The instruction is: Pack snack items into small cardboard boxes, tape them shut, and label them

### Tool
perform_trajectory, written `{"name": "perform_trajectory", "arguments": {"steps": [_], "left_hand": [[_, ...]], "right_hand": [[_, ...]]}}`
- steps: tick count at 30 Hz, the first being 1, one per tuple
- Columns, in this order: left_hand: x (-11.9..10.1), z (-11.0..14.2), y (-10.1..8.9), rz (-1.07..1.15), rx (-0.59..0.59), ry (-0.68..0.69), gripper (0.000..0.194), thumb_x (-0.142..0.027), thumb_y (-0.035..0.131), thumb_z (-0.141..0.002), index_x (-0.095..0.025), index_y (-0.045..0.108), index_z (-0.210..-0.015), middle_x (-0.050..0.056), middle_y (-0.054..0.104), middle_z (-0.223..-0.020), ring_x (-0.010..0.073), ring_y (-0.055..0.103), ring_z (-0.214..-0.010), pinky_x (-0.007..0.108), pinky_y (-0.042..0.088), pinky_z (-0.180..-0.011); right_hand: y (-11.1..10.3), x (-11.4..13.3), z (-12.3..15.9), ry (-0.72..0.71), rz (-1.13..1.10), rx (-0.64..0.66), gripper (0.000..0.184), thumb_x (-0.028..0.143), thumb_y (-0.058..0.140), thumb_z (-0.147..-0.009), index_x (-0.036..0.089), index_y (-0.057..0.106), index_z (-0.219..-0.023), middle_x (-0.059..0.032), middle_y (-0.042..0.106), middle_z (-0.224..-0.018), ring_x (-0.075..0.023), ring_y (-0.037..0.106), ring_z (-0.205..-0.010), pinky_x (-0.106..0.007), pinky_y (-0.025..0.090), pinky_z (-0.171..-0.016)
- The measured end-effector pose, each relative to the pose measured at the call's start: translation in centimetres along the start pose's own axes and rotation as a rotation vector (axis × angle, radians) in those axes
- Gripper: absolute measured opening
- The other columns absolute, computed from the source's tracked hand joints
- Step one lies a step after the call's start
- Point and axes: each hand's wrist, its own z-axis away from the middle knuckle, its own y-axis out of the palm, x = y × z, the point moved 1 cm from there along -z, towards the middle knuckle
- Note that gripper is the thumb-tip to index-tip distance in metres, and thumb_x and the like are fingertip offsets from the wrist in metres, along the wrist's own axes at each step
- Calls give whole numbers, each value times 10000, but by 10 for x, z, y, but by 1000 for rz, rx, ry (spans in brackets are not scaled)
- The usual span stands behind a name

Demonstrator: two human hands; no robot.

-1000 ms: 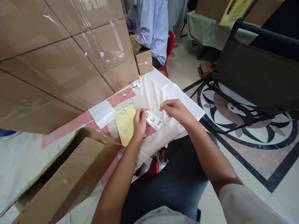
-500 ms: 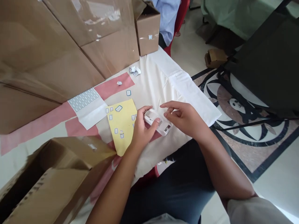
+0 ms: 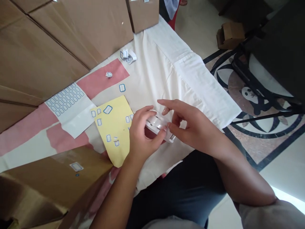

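Observation:
A small white plastic case-like object [image 3: 157, 124], partly see-through on top, is gripped in my left hand [image 3: 141, 130]. The thumb presses its near side and the fingers curl round its far side; its exact kind does not show. My right hand [image 3: 186, 122] hovers at the object's right end, index finger stretched out and thumb tip close by or touching. Nothing shows between those fingers. Left of my left hand lies a yellow sheet [image 3: 114, 121] with several blue-edged white labels stuck on it. One loose label [image 3: 122, 88] rests on the cloth beyond it.
A white label sheet [image 3: 73, 124] lies further left. Crumpled label scraps [image 3: 128, 57] sit at the back. Large cardboard boxes [image 3: 78, 28] line the far side, and an open carton [image 3: 59, 178] stands at the near left. The white tablecloth [image 3: 181, 76] ends at the right above a patterned floor.
The view has shifted down and closer. My left fingers now wrap further over the white object, and my right thumb has come nearer to its right end.

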Motion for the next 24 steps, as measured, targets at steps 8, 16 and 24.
{"name": "perform_trajectory", "arguments": {"steps": [8, 16, 24], "left_hand": [[4, 2, 3, 82, -38, -6, 348, -275, 741, -814, -220, 615, -1134, 91, 662, -1280, 272, 627, -1230, 471, 516, -1057], [12, 4, 6, 114, -61, -39, 317, -301, 703, -877, -231, 633, -1178, 76, 677, -1306, 260, 624, -1271, 458, 516, -1092], [-2, -1, -11, -5, 17, -16, 277, -401, 586, -947, -250, 670, -1163, 70, 654, -1320, 276, 588, -1302, 478, 487, -1104]], "right_hand": [[4, -4, 6, -115, -87, -6, 637, 99, 557, -919, 291, 427, -1512, -80, 578, -1279, -168, 615, -956, -365, 605, -832], [7, -5, 6, -129, -203, -18, 660, 104, 536, -947, 301, 364, -1553, -73, 505, -1321, -149, 627, -1027, -306, 585, -906], [15, -8, -4, -143, -138, -7, 728, 68, 554, -885, 241, 339, -1559, -105, 497, -1341, -192, 613, -1065, -386, 591, -946]]}}
